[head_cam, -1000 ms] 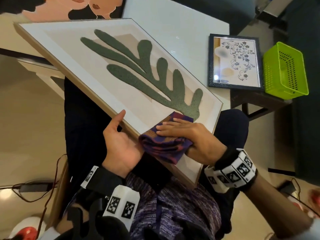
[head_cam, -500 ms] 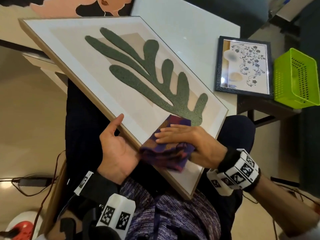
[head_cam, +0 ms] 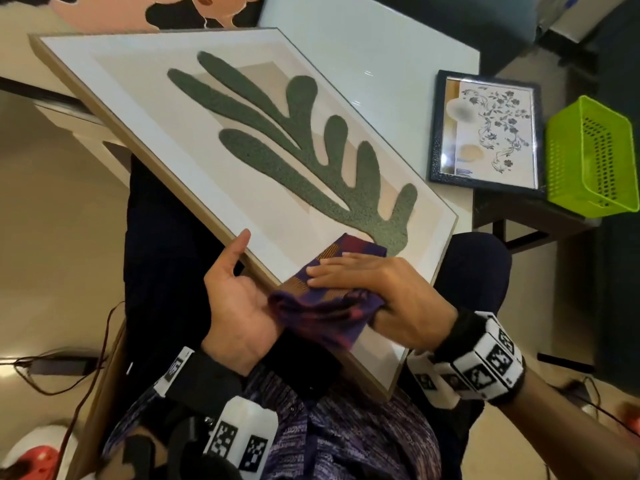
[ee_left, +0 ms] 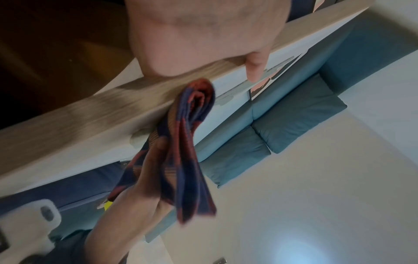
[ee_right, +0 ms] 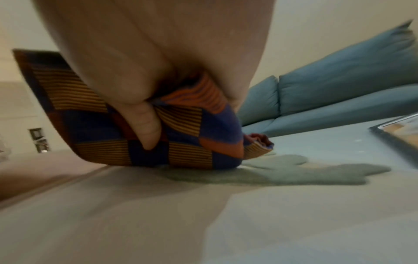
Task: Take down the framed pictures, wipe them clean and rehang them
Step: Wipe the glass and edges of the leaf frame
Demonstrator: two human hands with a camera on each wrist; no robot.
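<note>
A large wood-framed picture point(head_cam: 173, 109) of a green leaf lies tilted across my lap. My left hand point(head_cam: 239, 296) grips its near long edge, thumb on the front and fingers hidden behind; the left wrist view shows this hand point(ee_left: 203, 35) over the frame edge point(ee_left: 90, 110). My right hand point(head_cam: 391, 292) presses a folded purple, red and orange checked cloth point(head_cam: 322, 313) flat on the glass by the leaf's stem. In the right wrist view the thumb point(ee_right: 147, 128) is tucked into the cloth point(ee_right: 101, 125), pinching it. A small dark-framed floral picture point(head_cam: 485, 133) lies on the white table point(head_cam: 381, 64).
A lime-green plastic basket point(head_cam: 588, 157) stands on a dark side table right of the small picture. Another picture with pink shapes point(head_cam: 173, 8) shows at the top edge. Cables point(head_cam: 52, 372) run over the floor at left. A blue sofa point(ee_right: 339, 80) sits behind.
The right hand has slid the cloth a little toward the frame's near edge. The left hand keeps the same hold on the frame.
</note>
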